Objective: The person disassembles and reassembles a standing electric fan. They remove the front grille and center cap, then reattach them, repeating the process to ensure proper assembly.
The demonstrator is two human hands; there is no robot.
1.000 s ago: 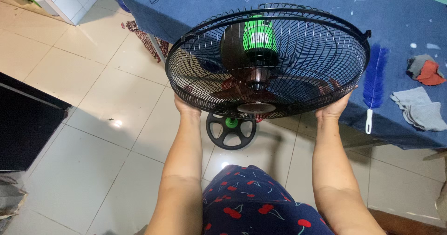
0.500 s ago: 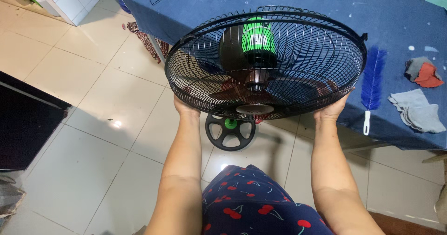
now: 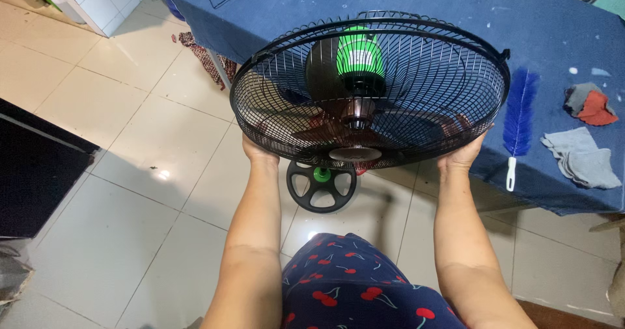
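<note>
1. The fan (image 3: 370, 91), a black wire cage enclosing brown blades and a green motor housing, is held face-down in the air above the tiled floor (image 3: 117, 172), at the near edge of the blue-covered surface (image 3: 560, 36).
2. Left hand (image 3: 256, 150): grip closed on the cage's left rim.
3. Right hand (image 3: 463, 154): grip closed on the right rim.
4. A blue feather duster (image 3: 519, 117) and grey cloths (image 3: 579, 156) lie on the surface.

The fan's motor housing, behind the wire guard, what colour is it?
Bright green with black, seen through the black guard in the head view: motor housing.
</note>
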